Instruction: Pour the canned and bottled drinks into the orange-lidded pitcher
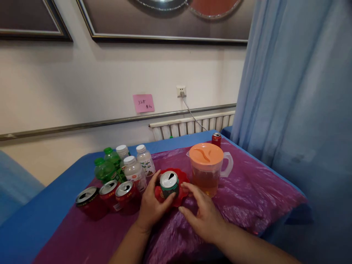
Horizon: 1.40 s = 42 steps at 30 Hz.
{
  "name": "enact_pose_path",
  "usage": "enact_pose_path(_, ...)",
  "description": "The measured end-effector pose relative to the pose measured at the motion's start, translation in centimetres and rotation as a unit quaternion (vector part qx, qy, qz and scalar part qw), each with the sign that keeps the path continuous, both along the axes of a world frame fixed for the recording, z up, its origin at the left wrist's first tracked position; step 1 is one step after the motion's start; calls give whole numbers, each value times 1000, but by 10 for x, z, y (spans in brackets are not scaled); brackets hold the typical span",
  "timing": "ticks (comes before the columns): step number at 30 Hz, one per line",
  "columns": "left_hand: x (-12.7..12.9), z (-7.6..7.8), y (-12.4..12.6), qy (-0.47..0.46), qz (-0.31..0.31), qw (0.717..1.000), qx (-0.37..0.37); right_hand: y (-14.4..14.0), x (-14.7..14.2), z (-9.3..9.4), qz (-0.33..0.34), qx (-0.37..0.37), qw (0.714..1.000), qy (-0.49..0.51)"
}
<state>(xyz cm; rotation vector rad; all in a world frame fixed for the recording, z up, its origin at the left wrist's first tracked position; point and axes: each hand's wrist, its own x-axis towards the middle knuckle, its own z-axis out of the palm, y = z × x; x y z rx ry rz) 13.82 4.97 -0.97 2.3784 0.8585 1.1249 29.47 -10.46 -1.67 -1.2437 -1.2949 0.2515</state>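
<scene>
A dark green drink can with an opened silver top stands upright in a red scalloped dish. My left hand is wrapped round the can's left side, its thumb across the front. At the dish's right edge is my right hand, thumb and fingers apart with nothing between them. Just behind that hand, a clear pitcher with an orange lid holds amber liquid. Left of my left hand stand several red cans, the nearest being a red can with its top opened.
White-capped clear bottles and green bottles stand at the back left. Another red can is behind the pitcher. Purple plastic sheeting covers the blue table. A blue curtain hangs on the right; a radiator lines the wall.
</scene>
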Motion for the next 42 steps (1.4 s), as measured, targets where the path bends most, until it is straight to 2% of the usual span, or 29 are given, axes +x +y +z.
enact_pose_path(6,1,-4,-5,-13,-40,999,-20,33,-13,-1,-31,-54,995,74)
enact_pose_path(12,0,-8,-6,-13,-78,996,-40,46,-14,0,-34,-102,988,107)
enact_pose_path(16,0,-9,-8,-18,-109,992,-67,44,-16,5,-48,-138,984,102)
enact_pose_path(24,-1,-7,-12,-44,-135,986,-87,37,-15,9,-50,-92,989,106)
enact_pose_path(29,-7,-4,-13,-15,-196,976,-89,4,-4,20,-24,-65,994,85)
enact_pose_path(33,-8,-6,-11,-29,-183,979,-81,-46,21,13,-55,-41,997,35)
enact_pose_path(37,-4,-9,-5,-27,-140,986,-83,-87,67,-1,-166,-22,984,67)
enact_pose_path(40,-1,-13,1,-25,-116,990,-69,-94,115,3,-274,3,955,118)
enact_pose_path(42,1,-17,6,-27,-102,993,-50,-84,150,9,-322,19,937,135)
